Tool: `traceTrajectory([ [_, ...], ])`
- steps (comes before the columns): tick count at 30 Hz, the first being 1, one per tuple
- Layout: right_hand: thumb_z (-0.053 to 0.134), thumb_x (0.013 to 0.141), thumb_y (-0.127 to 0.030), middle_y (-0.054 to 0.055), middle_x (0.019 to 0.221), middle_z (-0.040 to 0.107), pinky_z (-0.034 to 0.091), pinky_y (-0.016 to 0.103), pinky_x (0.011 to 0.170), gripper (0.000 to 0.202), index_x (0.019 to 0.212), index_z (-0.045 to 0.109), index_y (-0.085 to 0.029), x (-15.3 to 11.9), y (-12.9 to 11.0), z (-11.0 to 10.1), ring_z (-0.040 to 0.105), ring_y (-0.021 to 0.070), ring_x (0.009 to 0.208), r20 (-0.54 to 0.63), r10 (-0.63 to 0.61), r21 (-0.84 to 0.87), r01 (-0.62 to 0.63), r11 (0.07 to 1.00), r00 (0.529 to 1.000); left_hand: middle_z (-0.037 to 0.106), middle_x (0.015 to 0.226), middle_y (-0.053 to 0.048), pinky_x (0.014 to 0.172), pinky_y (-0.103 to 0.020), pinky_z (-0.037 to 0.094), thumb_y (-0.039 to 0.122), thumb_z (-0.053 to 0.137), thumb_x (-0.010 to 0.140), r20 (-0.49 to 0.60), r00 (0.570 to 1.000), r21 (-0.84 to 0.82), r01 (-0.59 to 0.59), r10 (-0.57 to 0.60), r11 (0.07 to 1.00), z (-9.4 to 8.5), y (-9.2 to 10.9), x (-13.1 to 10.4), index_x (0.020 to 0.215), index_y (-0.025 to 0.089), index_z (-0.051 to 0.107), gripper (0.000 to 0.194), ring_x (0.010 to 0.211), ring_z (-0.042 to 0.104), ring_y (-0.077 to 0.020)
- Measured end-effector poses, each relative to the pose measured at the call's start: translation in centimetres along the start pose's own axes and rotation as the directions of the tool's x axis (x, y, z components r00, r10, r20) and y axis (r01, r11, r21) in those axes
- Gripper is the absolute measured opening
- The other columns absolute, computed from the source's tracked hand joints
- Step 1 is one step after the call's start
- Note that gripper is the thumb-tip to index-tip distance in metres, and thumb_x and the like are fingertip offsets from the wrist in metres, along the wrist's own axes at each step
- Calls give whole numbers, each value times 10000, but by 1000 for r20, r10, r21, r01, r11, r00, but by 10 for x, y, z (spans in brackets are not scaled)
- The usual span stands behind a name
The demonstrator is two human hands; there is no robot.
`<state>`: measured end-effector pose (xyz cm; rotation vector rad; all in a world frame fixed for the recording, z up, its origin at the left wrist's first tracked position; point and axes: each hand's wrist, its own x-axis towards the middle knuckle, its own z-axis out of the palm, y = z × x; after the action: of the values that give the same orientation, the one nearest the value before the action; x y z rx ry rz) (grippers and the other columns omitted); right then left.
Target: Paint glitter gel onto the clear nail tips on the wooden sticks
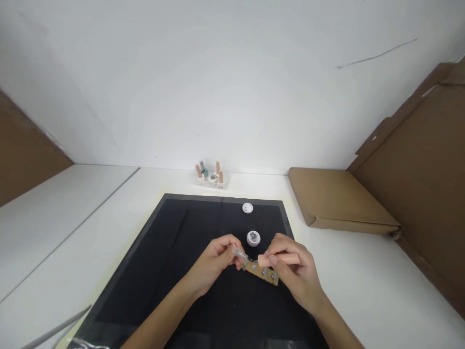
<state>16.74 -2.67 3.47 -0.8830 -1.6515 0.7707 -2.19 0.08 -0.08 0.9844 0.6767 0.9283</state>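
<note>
My left hand (pixel 220 257) pinches a small translucent piece (pixel 240 253), maybe a false nail; its exact kind is unclear. My right hand (pixel 294 269) grips a peach nail polish cap (pixel 285 259) lying sideways in the fingers, its end pointing toward the left hand. Any brush on it cannot be made out. Just below both hands is a tan strip (pixel 271 277) carrying small shiny pieces, its left end by my left fingers. Beyond the hands stands a small round white jar (pixel 253 238) with silvery bits inside. Farther back lies a white lid (pixel 247 208).
A black mat (pixel 203 228) covers the middle of the white table (pixel 119 213). At the wall, a clear holder (pixel 222 186) carries several small bottles with peach and grey caps. A flat cardboard box (pixel 341 198) lies at right, beside an upright cardboard panel (pixel 428 145).
</note>
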Motion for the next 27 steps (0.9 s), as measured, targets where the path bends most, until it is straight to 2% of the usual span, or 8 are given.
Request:
traceTrajectory([
  [3,539,860,-174,-16,621,534,350,251,526,176,691,583,-195,0,1,0,490,127,556,-1,-1,11,1,1000,1000,609,641,-16,600,-241,399,422,725,740,-10,1000,-18,14,-14,1000,1,2,0,706,125,631,314,583,528,-111],
  [10,541,865,-171,-16,658,514,362,251,550,126,767,612,-205,0,4,-2,499,133,600,-55,-13,-6,12,1000,998,591,619,-1,603,-233,391,416,728,741,-87,995,-101,47,-56,994,2,5,0,724,126,626,308,570,508,-95],
  [17,547,861,-156,2,687,539,391,269,567,106,805,627,-199,2,2,-2,523,148,625,-8,-40,-61,39,997,999,632,690,-13,641,-230,400,354,787,691,-98,993,-167,47,-64,985,-2,6,0,777,126,658,276,602,530,-87],
  [23,545,847,-130,8,695,554,418,271,562,111,811,625,-198,3,2,-1,534,153,628,0,-62,-100,62,993,998,640,695,-12,642,-236,412,305,823,642,-86,996,-137,19,-31,990,-2,8,-1,723,132,661,250,594,539,-88],
  [27,551,828,-118,10,705,554,432,275,561,112,810,623,-201,3,2,0,542,159,634,22,-62,-109,64,992,998,647,696,-13,641,-246,412,298,843,600,-134,991,-69,6,-15,998,0,10,-1,705,134,678,255,598,540,-98],
])
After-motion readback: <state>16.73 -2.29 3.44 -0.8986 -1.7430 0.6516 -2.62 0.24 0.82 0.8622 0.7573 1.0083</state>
